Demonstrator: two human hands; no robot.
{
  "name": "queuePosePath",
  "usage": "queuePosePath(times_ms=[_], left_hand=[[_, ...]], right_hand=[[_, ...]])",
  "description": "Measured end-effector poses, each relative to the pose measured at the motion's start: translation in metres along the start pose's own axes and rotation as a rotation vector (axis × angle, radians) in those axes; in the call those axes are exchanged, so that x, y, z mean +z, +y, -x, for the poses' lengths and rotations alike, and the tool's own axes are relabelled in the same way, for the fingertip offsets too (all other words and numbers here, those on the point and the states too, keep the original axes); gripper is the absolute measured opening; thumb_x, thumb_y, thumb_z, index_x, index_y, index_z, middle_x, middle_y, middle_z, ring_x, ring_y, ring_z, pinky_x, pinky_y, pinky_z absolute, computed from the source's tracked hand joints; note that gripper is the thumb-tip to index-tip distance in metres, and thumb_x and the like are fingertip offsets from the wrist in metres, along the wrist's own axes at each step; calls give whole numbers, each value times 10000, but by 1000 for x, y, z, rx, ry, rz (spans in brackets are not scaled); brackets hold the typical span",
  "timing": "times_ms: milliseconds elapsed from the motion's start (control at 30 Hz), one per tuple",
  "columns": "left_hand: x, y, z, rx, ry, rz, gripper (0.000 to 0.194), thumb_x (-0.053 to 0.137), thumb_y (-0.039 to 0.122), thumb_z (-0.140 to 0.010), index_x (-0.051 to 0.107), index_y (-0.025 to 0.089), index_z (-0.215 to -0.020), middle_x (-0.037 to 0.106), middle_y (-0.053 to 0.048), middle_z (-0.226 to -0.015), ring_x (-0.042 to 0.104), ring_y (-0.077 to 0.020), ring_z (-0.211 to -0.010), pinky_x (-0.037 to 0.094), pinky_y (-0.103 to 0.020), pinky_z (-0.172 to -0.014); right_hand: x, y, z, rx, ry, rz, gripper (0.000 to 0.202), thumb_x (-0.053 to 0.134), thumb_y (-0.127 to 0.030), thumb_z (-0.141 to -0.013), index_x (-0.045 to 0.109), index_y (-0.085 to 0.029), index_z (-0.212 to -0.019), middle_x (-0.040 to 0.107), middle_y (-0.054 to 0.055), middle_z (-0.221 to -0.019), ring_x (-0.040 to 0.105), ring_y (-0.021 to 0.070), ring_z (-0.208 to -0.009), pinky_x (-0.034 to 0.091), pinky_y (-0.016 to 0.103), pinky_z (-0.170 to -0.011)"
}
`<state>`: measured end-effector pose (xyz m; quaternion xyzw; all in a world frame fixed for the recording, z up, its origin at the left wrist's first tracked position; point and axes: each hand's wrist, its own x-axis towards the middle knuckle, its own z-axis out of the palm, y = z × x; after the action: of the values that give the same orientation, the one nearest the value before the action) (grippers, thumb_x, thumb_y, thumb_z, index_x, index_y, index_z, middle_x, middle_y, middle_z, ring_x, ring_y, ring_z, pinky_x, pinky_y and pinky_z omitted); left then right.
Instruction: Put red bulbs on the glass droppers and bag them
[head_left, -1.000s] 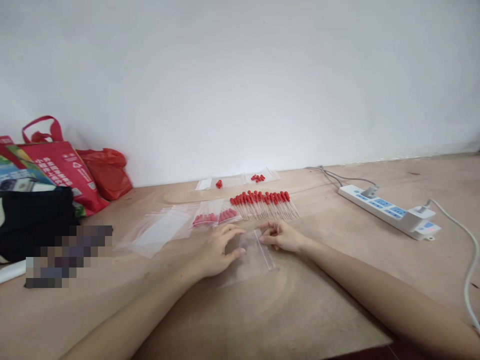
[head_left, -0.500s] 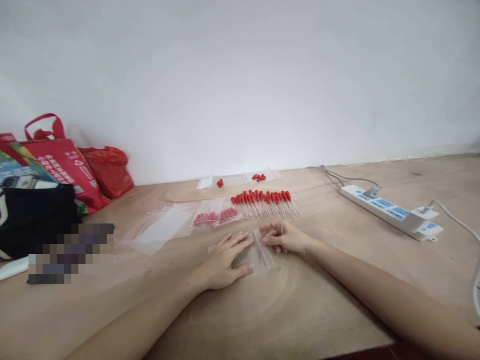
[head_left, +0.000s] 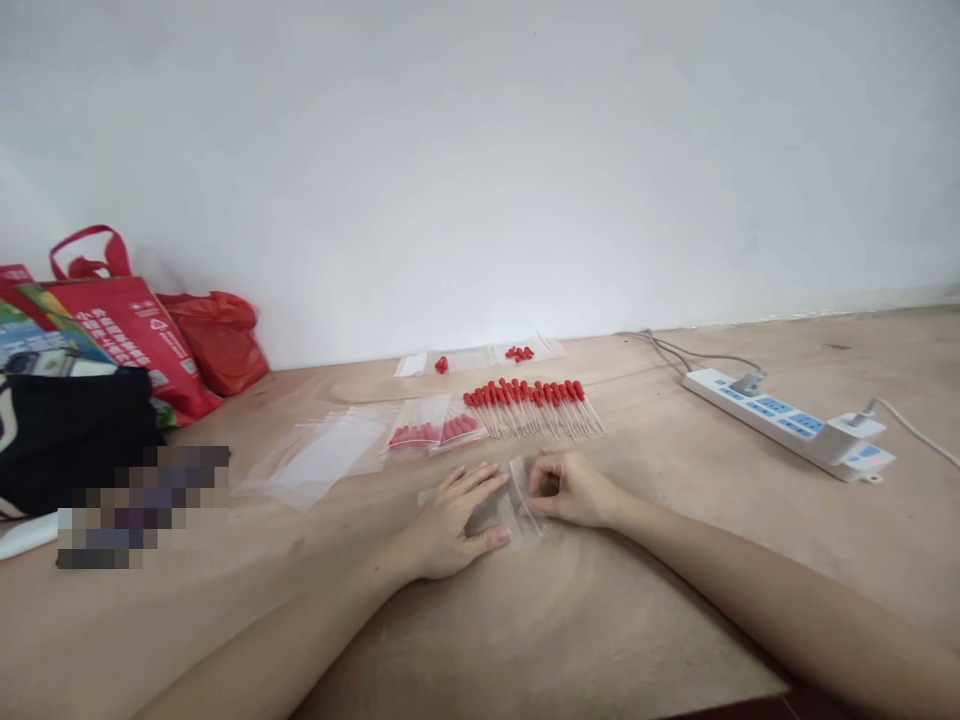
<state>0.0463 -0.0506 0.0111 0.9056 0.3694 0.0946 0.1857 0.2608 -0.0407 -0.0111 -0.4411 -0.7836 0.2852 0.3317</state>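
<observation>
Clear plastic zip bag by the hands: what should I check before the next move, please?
1. Left hand spread over the clear plastic zip bag: ok.
2. Right hand close to the bag's zip edge: ok.
3. Right fingers pinching the zip edge: cannot tell.
4. Bag's mouth open: cannot tell.
5. Row of red-tipped, pale thin sticks all in bags: not ok, they lie loose on the table.
6. White plastic power strip apart from the bag: ok.

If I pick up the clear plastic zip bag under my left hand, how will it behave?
The clear, flat plastic zip bag would probably be floppy, as its film looks thin. It is likely very light: nothing shows inside it. It may slip, since its surface looks smooth.
</observation>
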Motion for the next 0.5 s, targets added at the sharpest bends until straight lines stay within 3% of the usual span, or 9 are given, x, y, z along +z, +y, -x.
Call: queuePosePath(times_ms=[100, 200, 400, 500], left_hand=[[0, 0, 0, 11, 8, 6, 576, 470, 481, -791, 300, 283, -1304, 304, -42, -1376, 246, -244, -1264, 171, -451, -1037], [0, 1, 0, -5, 15, 13, 587, 470, 489, -786, 305, 267, -1304, 323, -45, -1367, 237, -251, -1266, 186, -453, -1033], [0, 2, 1, -34, -6, 2, 608, 459, 492, -788, 287, 240, -1314, 308, -49, -1374, 222, -239, -1273, 184, -439, -1040], [1, 2, 0, -43, 20, 1, 600, 471, 490, -782, 307, 245, -1304, 314, -53, -1371, 228, -242, -1270, 207, -433, -1033]], right_hand=[[-6, -7, 1, -276, -105, 90, 113, 629, -296, -682, 627, -185, -664, 552, 36, -747, 507, 145, -737, 407, 283, -681], [-10, -9, 1, -443, -142, 129, 102, 569, -248, -736, 661, -206, -746, 590, 66, -894, 513, 181, -889, 383, 346, -817], [-11, -4, 0, -470, -307, 104, 241, 450, -205, -811, 636, -189, -963, 618, 74, -922, 550, 148, -883, 412, 287, -801], [-11, -2, 0, -458, -360, 142, 340, 443, -157, -807, 550, -231, -1121, 575, 67, -1101, 474, 159, -1072, 320, 344, -919]])
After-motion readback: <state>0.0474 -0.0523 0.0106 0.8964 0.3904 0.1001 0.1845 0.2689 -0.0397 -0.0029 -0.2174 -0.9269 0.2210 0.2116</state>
